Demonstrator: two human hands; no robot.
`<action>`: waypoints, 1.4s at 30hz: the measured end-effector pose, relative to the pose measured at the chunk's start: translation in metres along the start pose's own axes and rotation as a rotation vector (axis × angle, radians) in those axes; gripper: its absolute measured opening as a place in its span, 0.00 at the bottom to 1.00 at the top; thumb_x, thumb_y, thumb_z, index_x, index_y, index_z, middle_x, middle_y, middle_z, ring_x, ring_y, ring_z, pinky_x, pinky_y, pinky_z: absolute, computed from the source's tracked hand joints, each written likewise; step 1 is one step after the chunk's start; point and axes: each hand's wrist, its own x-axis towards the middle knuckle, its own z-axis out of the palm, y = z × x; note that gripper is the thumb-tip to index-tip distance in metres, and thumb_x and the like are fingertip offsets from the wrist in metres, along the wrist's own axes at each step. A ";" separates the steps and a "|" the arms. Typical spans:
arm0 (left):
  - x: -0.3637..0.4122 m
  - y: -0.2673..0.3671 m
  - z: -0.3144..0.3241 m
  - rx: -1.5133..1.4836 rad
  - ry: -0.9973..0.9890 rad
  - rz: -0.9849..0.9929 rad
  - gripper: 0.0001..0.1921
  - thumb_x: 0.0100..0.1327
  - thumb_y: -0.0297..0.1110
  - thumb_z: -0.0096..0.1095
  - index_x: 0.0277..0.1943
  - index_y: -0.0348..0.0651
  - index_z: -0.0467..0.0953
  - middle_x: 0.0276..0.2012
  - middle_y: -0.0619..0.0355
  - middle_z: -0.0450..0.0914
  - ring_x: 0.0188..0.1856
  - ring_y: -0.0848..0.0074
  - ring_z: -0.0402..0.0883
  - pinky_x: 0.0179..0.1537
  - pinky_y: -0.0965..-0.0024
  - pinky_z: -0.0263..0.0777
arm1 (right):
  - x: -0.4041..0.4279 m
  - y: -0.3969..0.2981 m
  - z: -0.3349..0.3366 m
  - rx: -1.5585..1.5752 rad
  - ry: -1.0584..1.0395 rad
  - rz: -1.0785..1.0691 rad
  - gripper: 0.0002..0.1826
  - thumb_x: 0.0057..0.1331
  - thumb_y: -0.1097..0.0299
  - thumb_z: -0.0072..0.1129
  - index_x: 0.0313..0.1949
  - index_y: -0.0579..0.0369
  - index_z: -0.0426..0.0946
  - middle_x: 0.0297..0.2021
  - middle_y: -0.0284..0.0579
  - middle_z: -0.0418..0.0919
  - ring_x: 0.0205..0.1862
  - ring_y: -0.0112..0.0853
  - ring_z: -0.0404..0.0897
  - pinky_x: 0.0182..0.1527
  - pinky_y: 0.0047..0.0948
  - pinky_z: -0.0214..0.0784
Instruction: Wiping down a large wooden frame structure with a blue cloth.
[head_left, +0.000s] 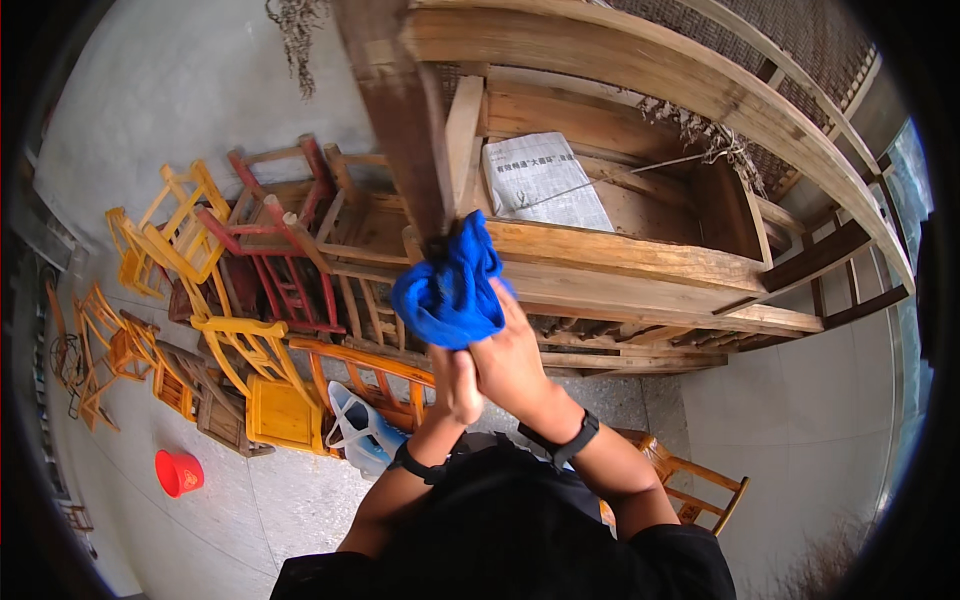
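A bunched blue cloth (450, 292) is wrapped against the lower end of a dark wooden post (409, 142), in front of me. My right hand (514, 352) is on the cloth from the right, its fingers partly hidden by the folds. Just left of it, my left hand (454, 382) touches the cloth's lower edge, most of its fingers hidden behind the cloth and the other hand. Right of the post, a folded newspaper (547, 180) lies in an open wooden frame with a long front rail (630, 255).
Stacked yellow chairs (285, 412) and red wooden chairs (300, 292) stand along the left. A red bucket (178, 474) is on the floor at lower left. A blue and white bag (364, 431) lies near my left forearm, and a wooden chair (705, 480) stands behind my right arm.
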 end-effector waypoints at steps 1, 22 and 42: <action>0.005 0.004 -0.002 -0.036 0.033 0.015 0.35 0.81 0.41 0.40 0.79 0.26 0.43 0.77 0.35 0.57 0.77 0.51 0.60 0.77 0.54 0.51 | -0.010 -0.002 -0.003 0.104 -0.084 0.065 0.25 0.60 0.68 0.65 0.58 0.60 0.79 0.59 0.59 0.78 0.62 0.56 0.77 0.72 0.52 0.65; 0.096 -0.057 0.052 0.343 0.523 0.326 0.11 0.72 0.27 0.59 0.48 0.27 0.82 0.48 0.41 0.85 0.50 0.54 0.84 0.59 0.58 0.74 | -0.202 0.103 -0.150 0.024 -0.504 0.620 0.24 0.69 0.57 0.67 0.60 0.55 0.80 0.51 0.55 0.86 0.51 0.52 0.85 0.53 0.45 0.80; -0.097 -0.054 0.150 0.131 -0.438 -0.246 0.19 0.77 0.38 0.55 0.63 0.35 0.72 0.57 0.32 0.80 0.55 0.39 0.83 0.53 0.48 0.78 | -0.175 0.129 -0.146 0.280 -0.434 0.526 0.50 0.62 0.51 0.76 0.77 0.55 0.59 0.71 0.64 0.67 0.73 0.56 0.66 0.71 0.47 0.65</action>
